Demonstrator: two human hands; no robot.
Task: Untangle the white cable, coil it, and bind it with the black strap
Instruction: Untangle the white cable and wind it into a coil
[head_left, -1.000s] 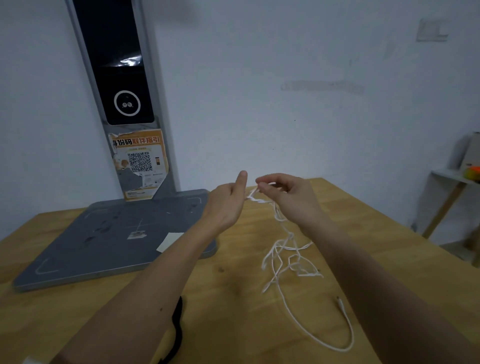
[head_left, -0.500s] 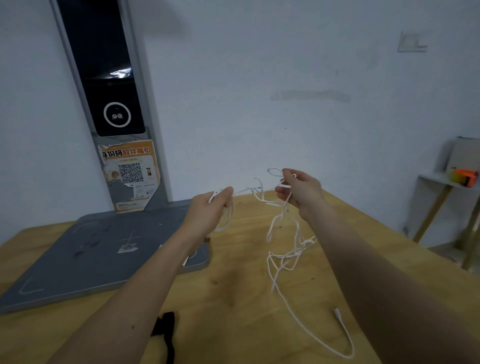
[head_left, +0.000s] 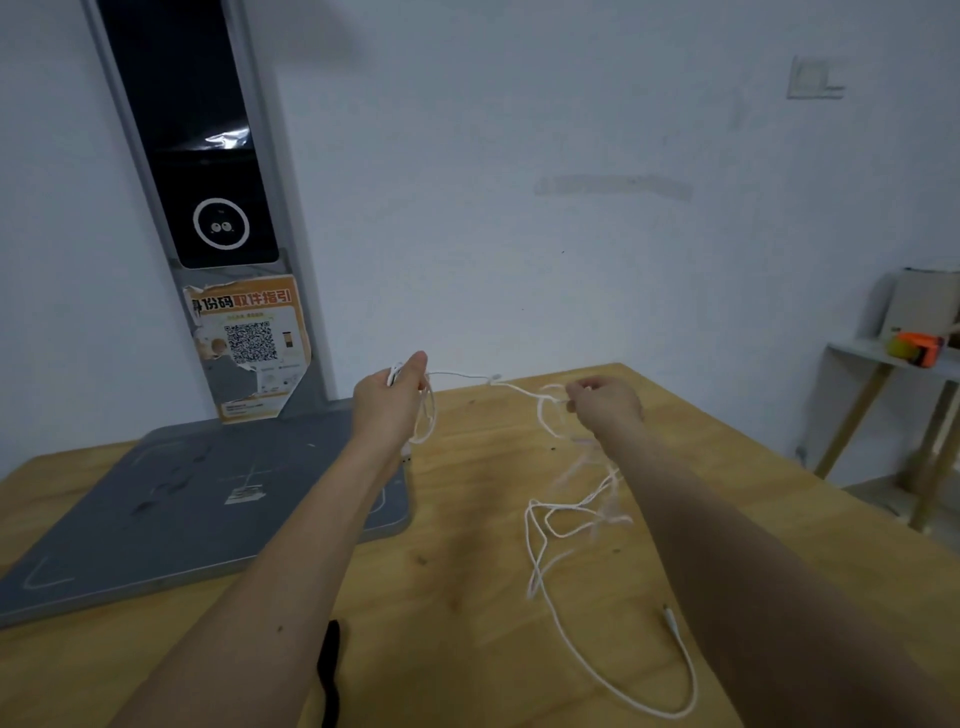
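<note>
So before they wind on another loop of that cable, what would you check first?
1. Left hand grips the loops gathered so far: ok.
2. Right hand pinches the thin white cable: ok.
3. Stretch between the hands free of knots: not ok, a small snag shows.
4. Hanging part untangled: not ok, still snarled.
5. Plug end loose on the wooden table: ok.
6. Black fabric strap within reach: ok.

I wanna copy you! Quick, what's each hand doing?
Left hand: gripping loops of the white cable.
Right hand: pinching the same cable.
</note>
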